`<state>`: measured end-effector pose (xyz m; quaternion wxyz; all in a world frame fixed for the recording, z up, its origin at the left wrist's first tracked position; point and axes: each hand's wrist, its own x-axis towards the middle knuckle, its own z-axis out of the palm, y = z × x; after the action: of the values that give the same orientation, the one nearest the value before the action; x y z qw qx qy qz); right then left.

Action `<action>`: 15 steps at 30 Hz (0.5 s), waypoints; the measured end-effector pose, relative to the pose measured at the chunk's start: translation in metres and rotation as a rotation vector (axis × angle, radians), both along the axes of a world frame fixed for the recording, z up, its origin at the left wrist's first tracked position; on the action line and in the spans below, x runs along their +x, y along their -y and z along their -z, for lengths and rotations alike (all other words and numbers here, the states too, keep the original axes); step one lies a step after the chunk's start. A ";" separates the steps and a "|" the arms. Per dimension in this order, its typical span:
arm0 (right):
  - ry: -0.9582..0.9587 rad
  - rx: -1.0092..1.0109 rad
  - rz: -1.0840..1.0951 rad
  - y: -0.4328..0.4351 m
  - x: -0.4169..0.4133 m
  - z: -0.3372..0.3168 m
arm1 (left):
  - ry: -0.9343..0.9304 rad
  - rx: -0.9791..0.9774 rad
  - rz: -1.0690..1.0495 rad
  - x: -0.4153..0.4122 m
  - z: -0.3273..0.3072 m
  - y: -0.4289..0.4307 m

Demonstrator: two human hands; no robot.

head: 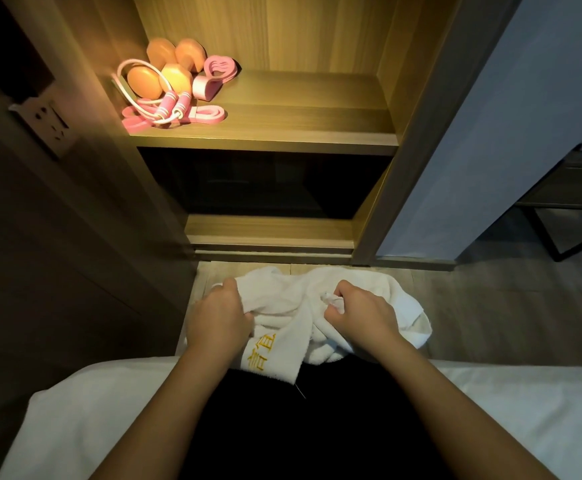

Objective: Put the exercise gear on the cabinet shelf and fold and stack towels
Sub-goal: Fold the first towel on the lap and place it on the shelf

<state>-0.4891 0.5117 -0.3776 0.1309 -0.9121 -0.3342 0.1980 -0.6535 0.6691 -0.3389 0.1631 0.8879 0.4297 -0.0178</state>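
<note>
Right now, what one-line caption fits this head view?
The left hand and right hand grip a crumpled white towel; pink and orange exercise gear sits on the lit cabinet shelf.

**Surroundings: Non-Task Items**

Wall socket (45, 124): mounted at left on a dark panel.
White bedding (85, 410): spread across the near edge, left to right.
Wooden floor (490, 306): beyond the bedding, extending right.
Pale wall (490, 133): upright at right.
Dark table (573, 181): far right, standing on thin black legs (556, 237).

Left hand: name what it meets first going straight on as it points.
The white towel that the left hand already grips; beyond it, probably the cabinet's bottom ledge, though depth is unclear.
</note>
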 end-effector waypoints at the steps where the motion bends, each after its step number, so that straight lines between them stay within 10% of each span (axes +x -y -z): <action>1: 0.000 0.003 0.006 0.000 0.000 0.000 | 0.080 -0.045 -0.042 0.002 0.000 0.001; 9: -0.008 0.018 0.047 0.005 0.005 0.002 | 1.032 -0.529 -0.633 0.017 -0.009 -0.007; 15: -0.003 0.018 0.048 0.005 0.006 -0.001 | 0.742 -0.256 -0.202 0.004 -0.014 -0.048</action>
<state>-0.4830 0.5062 -0.3765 0.1444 -0.9183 -0.3138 0.1932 -0.6497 0.7169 -0.3246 0.4174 0.7598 0.4213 0.2665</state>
